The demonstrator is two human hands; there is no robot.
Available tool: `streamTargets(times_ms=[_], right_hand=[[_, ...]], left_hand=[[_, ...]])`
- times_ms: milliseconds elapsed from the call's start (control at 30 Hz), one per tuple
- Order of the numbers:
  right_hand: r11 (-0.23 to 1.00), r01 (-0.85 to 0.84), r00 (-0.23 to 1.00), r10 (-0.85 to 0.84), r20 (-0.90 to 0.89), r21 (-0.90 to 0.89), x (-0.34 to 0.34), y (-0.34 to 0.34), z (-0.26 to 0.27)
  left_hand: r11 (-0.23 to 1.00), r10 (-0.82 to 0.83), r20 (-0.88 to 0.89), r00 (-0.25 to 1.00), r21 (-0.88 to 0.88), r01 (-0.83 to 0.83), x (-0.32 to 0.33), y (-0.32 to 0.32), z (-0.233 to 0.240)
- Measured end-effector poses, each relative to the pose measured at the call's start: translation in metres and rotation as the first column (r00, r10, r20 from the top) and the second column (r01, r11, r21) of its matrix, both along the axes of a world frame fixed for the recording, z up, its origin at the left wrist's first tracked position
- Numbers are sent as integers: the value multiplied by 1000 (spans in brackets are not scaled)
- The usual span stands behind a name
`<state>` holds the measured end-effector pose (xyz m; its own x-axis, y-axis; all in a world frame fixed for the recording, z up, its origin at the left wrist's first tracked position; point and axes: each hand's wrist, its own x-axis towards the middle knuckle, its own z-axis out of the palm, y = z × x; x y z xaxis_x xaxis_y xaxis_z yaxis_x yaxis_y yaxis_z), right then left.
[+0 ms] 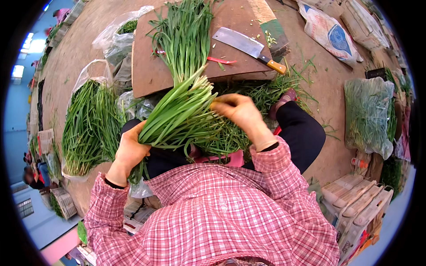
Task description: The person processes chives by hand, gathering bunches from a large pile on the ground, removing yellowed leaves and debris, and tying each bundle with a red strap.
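Observation:
My left hand (131, 148) grips a bunch of long green leafy stems (176, 116), probably garlic chives, over my lap. The pale cut ends point up and to the right. My right hand (239, 113) is at those ends with thumb and fingers pinched together; whether a stem is between them I cannot tell. A larger bunch of the same greens (184, 43) lies on the brown board (233, 69) ahead. Right of it rests a cleaver (243, 43) with a wood-and-black handle. A red tie strip (221, 60) pokes out from under that bunch.
To my left stands an open plastic bag of greens (90, 126). Loose trimmings (226, 136) heap between my legs, above a pink plastic edge (234, 159). On the right are a filled clear bag (367, 113), stacked crates (356, 199) and a white woven sack (329, 33). Other people sit far left.

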<state>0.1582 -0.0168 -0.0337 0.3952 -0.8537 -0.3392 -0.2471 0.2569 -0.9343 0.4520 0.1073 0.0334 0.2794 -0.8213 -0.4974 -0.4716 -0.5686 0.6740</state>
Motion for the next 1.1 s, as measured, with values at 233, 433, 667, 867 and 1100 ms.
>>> streamTargets(times_ms=[233,433,667,867,1100], right_hand=[[919,392,917,-388,92,-35,-31,-25,-27],[993,-119,985,116,-125,-12,9,-27,-9],[762,-240,532,-415,-738,-601,-74,-77,-72],[976,-71,991,92,-94,205,3,-6,-2],[966,218,967,-195,-167,137,-11,-31,-48]], left_hand=[[991,-100,171,980,-73,114,-5,5,3],[914,-285,313,906,-195,355,-15,-3,-1],[985,-150,166,975,-60,162,-2,6,5],[1000,8,105,994,-8,-7,-13,-7,5],[996,-10,34,999,85,7,-15,-5,14]])
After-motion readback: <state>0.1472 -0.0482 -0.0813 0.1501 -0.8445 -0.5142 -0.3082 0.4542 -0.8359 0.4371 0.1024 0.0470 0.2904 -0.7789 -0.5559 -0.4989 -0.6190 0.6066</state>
